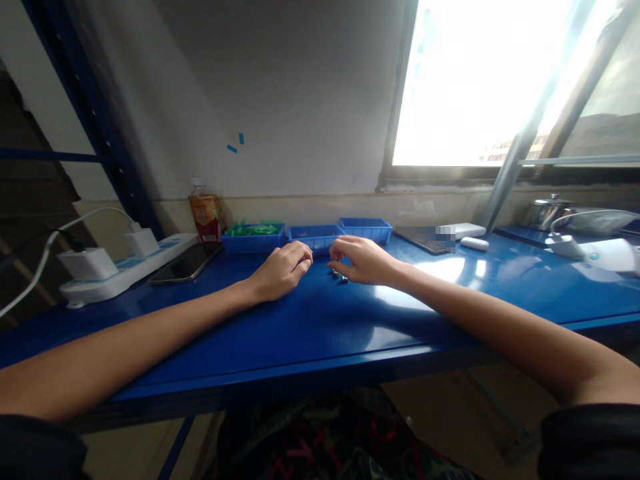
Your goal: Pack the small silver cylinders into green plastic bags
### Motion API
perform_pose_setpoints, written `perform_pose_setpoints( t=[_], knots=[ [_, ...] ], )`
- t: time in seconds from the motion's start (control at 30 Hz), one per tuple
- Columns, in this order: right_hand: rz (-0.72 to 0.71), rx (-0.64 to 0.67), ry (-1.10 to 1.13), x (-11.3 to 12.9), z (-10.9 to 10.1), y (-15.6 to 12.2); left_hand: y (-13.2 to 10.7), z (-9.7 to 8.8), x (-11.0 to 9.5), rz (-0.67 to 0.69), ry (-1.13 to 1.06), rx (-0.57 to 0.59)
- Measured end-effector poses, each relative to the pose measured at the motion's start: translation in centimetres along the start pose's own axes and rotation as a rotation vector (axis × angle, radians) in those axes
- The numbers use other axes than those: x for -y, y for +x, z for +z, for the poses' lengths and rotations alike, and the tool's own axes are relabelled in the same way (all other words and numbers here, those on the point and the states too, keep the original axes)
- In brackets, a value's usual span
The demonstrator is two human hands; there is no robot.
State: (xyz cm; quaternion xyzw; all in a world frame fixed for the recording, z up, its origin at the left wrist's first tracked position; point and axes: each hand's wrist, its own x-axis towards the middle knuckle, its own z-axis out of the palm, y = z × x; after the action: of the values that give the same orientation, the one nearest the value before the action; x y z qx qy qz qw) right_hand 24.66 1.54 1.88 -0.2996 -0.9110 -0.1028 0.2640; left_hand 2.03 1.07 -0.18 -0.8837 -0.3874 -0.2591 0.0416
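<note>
My left hand [281, 270] rests on the blue table [320, 320] with its fingers curled together; what they hold, if anything, is too small to name. My right hand [361, 260] hovers just right of it, fingers bent in a pinch above a few small dark pieces [341, 277] lying on the table. Right behind both hands stand three blue trays: the left tray [253, 239] holds green parts, while the contents of the middle tray [315, 236] and the right tray [365, 229] are hidden.
A white power strip [120, 270] with chargers lies at the left, a dark phone [186, 263] beside it, and a drink bottle [205, 217] by the wall. At the right lie a tablet [423, 240], small white devices [474, 243], a metal pot [549, 212] and a window.
</note>
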Motion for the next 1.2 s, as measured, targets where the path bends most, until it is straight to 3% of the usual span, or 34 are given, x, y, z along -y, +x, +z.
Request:
perform_pose_setpoints(
  t=[0.13, 0.3, 0.43, 0.57, 0.73, 0.83, 0.93, 1.07, 1.2],
  knots=[
    [-0.003, -0.001, 0.002, -0.1, 0.2, -0.1, -0.2, -0.5, -0.7, 0.167, 0.051, 0.128],
    [-0.005, 0.008, 0.001, -0.1, 0.4, -0.1, 0.0, -0.1, -0.6, 0.113, 0.043, 0.273],
    [-0.015, -0.002, 0.007, -0.3, 0.4, -0.1, -0.1, 0.1, -0.5, 0.011, 0.024, 0.121],
    [-0.011, -0.035, 0.080, -0.1, 0.5, 0.0, -0.3, -0.2, -0.8, 0.083, 0.092, 0.016],
    [0.232, -0.074, 0.521, 1.6, 1.3, 0.3, -0.5, -0.2, -0.9, 0.165, 0.134, -0.082],
    [0.265, -0.074, 0.779, 2.6, 1.7, 0.5, -0.6, -0.1, -1.0, 0.191, 0.146, -0.152],
    [0.295, -0.050, 0.885, 2.9, 1.7, 0.5, -0.6, -0.1, -1.2, 0.220, 0.169, -0.190],
    [0.243, -0.099, 0.729, 2.5, 1.6, 0.3, -0.6, 0.0, -1.3, 0.207, 0.191, -0.206],
    [-0.043, -0.185, 0.350, 2.1, 1.6, -0.2, -0.6, -0.1, -1.3, 0.187, 0.216, -0.187]
  ],
)
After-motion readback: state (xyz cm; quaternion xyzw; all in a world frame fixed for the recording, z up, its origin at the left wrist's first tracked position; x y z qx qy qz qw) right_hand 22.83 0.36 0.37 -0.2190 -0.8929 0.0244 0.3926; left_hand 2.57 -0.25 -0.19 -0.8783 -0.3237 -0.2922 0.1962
